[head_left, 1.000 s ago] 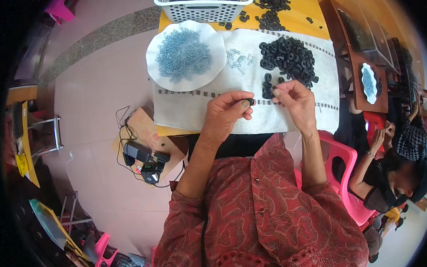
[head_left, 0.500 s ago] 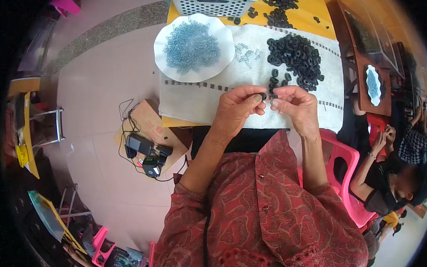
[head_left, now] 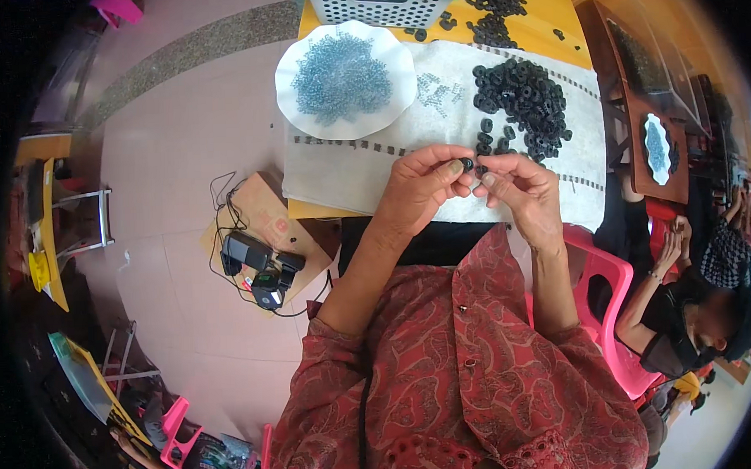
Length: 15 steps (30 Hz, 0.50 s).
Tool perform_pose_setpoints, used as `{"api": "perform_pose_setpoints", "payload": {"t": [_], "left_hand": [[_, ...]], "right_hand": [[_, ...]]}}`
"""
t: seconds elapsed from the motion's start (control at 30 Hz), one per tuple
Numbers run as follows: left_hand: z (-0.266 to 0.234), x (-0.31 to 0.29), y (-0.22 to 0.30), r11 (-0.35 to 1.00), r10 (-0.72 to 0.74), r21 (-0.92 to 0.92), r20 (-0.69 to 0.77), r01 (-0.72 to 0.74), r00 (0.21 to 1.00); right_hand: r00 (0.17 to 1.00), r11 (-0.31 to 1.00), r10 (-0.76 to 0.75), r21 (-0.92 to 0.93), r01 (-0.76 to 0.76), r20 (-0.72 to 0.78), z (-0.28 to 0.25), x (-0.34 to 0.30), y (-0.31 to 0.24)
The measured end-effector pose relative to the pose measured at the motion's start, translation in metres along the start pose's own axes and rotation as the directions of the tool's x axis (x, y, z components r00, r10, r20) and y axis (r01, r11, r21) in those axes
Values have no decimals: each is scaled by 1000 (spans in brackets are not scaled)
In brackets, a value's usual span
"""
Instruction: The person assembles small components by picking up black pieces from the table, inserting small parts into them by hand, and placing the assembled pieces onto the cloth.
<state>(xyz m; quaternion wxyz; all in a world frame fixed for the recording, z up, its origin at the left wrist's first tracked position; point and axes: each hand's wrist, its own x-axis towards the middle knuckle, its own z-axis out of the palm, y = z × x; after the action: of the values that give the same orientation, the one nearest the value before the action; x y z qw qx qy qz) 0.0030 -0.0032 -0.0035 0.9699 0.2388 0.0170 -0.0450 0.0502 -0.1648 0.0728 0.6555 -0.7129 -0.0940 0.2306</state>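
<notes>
My left hand [head_left: 419,190] pinches a small round black part [head_left: 466,163] between thumb and forefinger, above the near edge of the pale cloth [head_left: 340,174]. Close beside it, almost touching, my right hand [head_left: 520,192] is closed at the fingertips; what it holds, if anything, is too small to make out. Just beyond my fingers a few loose black parts [head_left: 486,126] lie on the cloth, next to a large heap of the same black ring-like parts [head_left: 524,101]. A white wavy-edged plate [head_left: 291,113] carries a mound of small clear bluish spring-like pieces [head_left: 341,74]; several more [head_left: 437,92] lie beside it.
A white perforated basket [head_left: 376,11] stands at the far edge of the yellow table [head_left: 564,54], near more black parts [head_left: 496,15]. A cardboard box [head_left: 267,209] with black devices and cables sits on the floor at left. At right, another person [head_left: 684,306] sits near a pink chair [head_left: 601,284].
Both hands stay close together at the same place, with slight finger movement. The black part in my left hand is turned a little. The whole view has shifted slightly.
</notes>
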Motion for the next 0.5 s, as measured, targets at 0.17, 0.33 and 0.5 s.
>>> {"api": "perform_pose_setpoints", "payload": {"t": [0.17,0.33,0.5], "left_hand": [[-1,0,-2,998,-32,-47,4,32,999],[-1,0,-2,998,-27,-63,29,29,999],[-4,1,-6,998,-28,-57,19,29,999]], "right_hand": [[999,998,-49,34,49,6,0,-1,0],[999,999,-26,47,27,-22,2,-3,-2],[998,998,5,62,-1,-59,7,-2,-7]]}}
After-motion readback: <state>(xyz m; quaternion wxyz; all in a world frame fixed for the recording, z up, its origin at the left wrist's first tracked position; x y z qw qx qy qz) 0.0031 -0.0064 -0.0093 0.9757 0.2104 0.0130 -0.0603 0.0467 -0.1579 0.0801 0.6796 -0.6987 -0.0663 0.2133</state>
